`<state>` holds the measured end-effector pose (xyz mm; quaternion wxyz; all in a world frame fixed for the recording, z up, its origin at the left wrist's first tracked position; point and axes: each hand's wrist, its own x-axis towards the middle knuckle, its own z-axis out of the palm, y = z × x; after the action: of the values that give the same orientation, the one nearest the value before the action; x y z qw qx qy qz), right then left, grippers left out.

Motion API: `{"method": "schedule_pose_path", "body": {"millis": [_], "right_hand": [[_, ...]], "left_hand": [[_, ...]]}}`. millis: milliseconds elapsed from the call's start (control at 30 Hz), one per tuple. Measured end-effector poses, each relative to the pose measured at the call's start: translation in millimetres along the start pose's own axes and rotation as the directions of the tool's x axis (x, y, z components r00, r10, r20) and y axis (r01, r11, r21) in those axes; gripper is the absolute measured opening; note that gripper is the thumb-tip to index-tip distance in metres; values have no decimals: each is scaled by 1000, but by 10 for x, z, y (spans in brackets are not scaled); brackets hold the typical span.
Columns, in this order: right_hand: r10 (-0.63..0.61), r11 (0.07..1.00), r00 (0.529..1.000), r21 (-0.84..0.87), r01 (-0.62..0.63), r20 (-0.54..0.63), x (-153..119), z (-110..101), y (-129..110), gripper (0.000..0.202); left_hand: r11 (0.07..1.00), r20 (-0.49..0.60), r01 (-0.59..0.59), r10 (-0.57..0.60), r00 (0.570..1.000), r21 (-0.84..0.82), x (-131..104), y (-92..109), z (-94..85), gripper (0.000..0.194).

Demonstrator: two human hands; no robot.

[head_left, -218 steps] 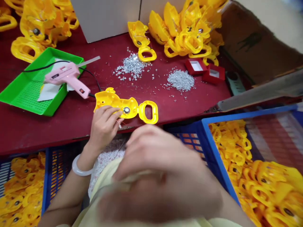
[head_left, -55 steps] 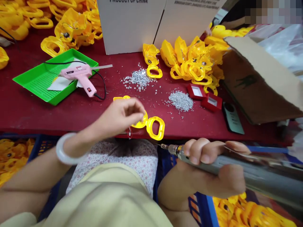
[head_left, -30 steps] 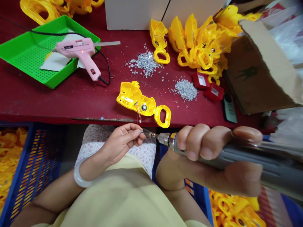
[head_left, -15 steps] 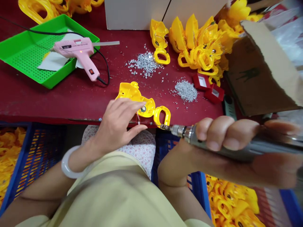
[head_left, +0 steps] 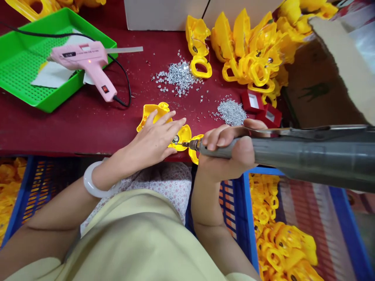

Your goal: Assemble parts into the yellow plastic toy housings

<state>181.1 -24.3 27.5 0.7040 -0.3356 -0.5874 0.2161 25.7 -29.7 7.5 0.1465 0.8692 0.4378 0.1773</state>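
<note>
Covering part of a yellow shell (head_left: pixel 185 133) at the near edge of a red table (head_left: pixel 88 128) with a splayed left hand (head_left: pixel 149 141); gripping a grey screwdriver (head_left: pixel 307 156) in the right hand (head_left: pixel 228 152), close by but apart. Pointing the tip (head_left: pixel 185 144) toward the shell, near a round metal disc (head_left: pixel 175 139) and the left thumb (head_left: pixel 168 152). Could skid into either if pushed at a slant; might swivel the shell if braced too lightly.

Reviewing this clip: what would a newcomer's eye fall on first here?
Probably the gray power driver, gripped in the right hand at the right, its bit over the yellow shell partly covered by the left hand. Next, perhaps, the pink glue gun lying across the rim of the green tray on the left, and the yellow parts heaped at the back right.
</note>
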Motion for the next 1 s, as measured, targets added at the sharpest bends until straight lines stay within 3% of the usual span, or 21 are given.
{"method": "schedule_pose_path", "body": {"millis": [267, 467, 767, 900, 1000], "right_hand": [[40, 999, 997, 30, -42, 66, -58, -72, 137, 24], [45, 977, 998, -213, -33, 54, -70, 19, 51, 36], [-34, 974, 989, -218, 66, 146, -57, 60, 104, 31], [54, 936, 985, -353, 8, 164, -59, 105, 96, 48], [98, 959, 985, -279, -54, 145, 7, 89, 6, 42]], "left_hand": [[999, -4, 32, -32, 999, -9, 7, 16, -12, 68], [999, -25, 32, -33, 999, -36, -3, 41, -7, 65], [993, -17, 80, -81, 997, -82, -5, 93, -21, 62], [995, -33, 76, -78, 996, -65, -11, 105, 6, 63], [997, -28, 71, -72, 997, -27, -10, 97, 27, 65]]}}
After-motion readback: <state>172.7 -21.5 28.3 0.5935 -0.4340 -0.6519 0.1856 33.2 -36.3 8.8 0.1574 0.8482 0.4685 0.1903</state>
